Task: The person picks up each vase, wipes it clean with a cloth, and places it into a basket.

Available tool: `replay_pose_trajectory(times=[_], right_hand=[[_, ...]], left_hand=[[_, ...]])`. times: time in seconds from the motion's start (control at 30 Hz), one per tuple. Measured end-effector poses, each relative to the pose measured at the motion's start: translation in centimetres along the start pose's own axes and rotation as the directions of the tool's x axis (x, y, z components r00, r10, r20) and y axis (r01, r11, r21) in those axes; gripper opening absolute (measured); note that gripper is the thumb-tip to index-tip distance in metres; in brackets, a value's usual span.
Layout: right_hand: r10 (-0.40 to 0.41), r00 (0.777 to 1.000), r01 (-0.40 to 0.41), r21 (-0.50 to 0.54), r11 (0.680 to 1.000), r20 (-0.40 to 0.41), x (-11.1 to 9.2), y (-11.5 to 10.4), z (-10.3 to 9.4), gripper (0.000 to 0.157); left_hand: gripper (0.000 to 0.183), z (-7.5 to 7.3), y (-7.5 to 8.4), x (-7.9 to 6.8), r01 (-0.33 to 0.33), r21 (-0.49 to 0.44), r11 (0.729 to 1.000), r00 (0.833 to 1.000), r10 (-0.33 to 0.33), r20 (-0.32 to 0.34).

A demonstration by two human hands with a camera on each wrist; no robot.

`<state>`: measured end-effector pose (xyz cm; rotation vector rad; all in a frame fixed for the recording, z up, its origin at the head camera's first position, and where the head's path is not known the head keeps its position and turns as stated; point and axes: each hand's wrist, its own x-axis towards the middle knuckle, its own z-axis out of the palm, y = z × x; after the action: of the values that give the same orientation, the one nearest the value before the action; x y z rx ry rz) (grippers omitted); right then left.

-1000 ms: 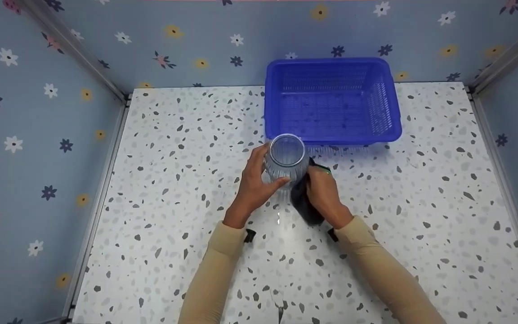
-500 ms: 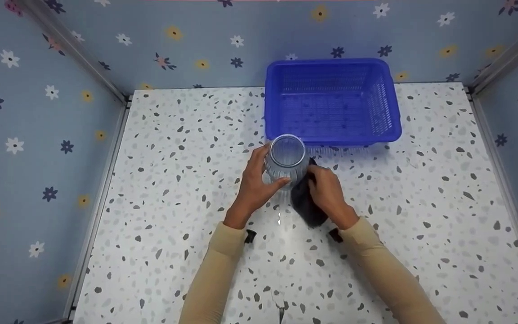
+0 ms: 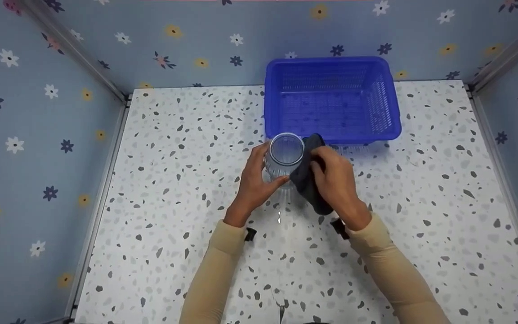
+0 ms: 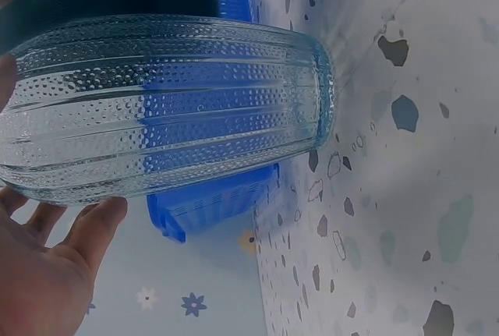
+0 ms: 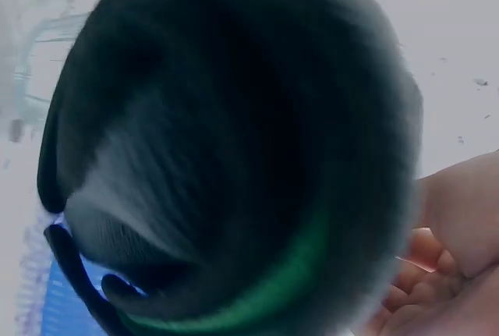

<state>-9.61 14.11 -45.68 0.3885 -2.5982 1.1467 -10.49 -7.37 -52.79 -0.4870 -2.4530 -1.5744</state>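
Observation:
A clear ribbed glass jar (image 3: 280,171) stands with its mouth up, in front of the basket. My left hand (image 3: 256,182) holds it from the left, thumb across the near side and fingers around the far left. In the left wrist view the textured glass wall (image 4: 203,110) reaches down to a base at the table. With bent fingers my right hand (image 3: 337,180) grips a dark cloth (image 3: 306,175) beside the jar's right side, its top near rim height. A green edge shows on the bunched cloth (image 5: 226,141) in the right wrist view, where it hides most of the jar.
A blue plastic basket (image 3: 322,112) with slotted walls stands at the back, just behind the jar. The speckled white table (image 3: 173,189) is enclosed by flowered panels (image 3: 187,40) at the back and both sides.
My right hand has moved up and to the right along the jar with the cloth, which now reaches rim height. The left hand and the jar have stayed in place.

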Motion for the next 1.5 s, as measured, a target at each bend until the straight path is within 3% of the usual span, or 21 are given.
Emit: replay_pose_trajectory(times=[0.3, 0.43, 0.57, 0.67, 0.8, 0.9, 1.0, 1.13, 1.33, 1.5], right_hand=[[-0.008, 1.000, 0.008, 0.048, 0.999, -0.001, 0.0, 0.7, -0.2, 0.015], [-0.013, 1.000, 0.013, 0.074, 0.997, -0.001, 0.2, 1.2, -0.2, 0.015], [-0.014, 1.000, 0.014, 0.079, 0.997, -0.003, 0.2, 1.3, -0.3, 0.014], [-0.019, 1.000, 0.019, 0.084, 0.996, -0.001, 0.2, 1.3, -0.2, 0.015], [-0.036, 0.999, 0.035, 0.096, 0.995, 0.005, 0.1, 1.3, -0.1, 0.016], [-0.042, 0.999, 0.041, 0.101, 0.994, 0.006, 0.1, 1.3, -0.1, 0.016], [-0.043, 0.999, 0.042, 0.106, 0.993, 0.006, 0.0, 1.2, -0.1, 0.017], [-0.052, 0.999, 0.051, 0.110, 0.993, 0.006, 0.0, 1.3, -0.1, 0.017], [-0.069, 0.998, 0.069, 0.121, 0.990, 0.001, 0.0, 1.3, -0.2, 0.017], [-0.076, 0.997, 0.077, 0.123, 0.989, -0.006, 0.0, 1.3, -0.3, 0.016]], left_hand=[[0.088, 0.4, -0.1, 0.1, -0.047, 0.077, 0.996, 0.998, 0.050, -0.041], [0.082, -0.4, -0.2, 0.4, -0.071, -0.040, 0.997, 0.995, 0.074, 0.064], [0.083, -1.0, -0.4, 0.8, -0.045, -0.151, 0.988, 0.988, 0.066, 0.137], [0.088, -0.9, -0.2, 0.8, -0.021, -0.142, 0.990, 0.995, 0.035, 0.093], [0.095, -0.3, 0.2, 0.6, 0.016, -0.045, 0.999, 1.000, -0.016, 0.002], [0.100, -0.1, 0.5, 0.5, 0.038, 0.019, 0.999, 0.999, -0.038, -0.016], [0.094, -0.4, 0.4, 0.5, 0.014, 0.004, 1.000, 1.000, -0.015, 0.019], [0.080, -1.1, 0.1, 0.8, -0.024, -0.099, 0.995, 0.997, 0.031, 0.071], [0.080, -1.5, 0.2, 0.9, 0.025, -0.157, 0.987, 0.995, -0.009, 0.103], [0.076, -1.5, 0.2, 0.9, 0.031, -0.188, 0.982, 0.990, -0.003, 0.144]])
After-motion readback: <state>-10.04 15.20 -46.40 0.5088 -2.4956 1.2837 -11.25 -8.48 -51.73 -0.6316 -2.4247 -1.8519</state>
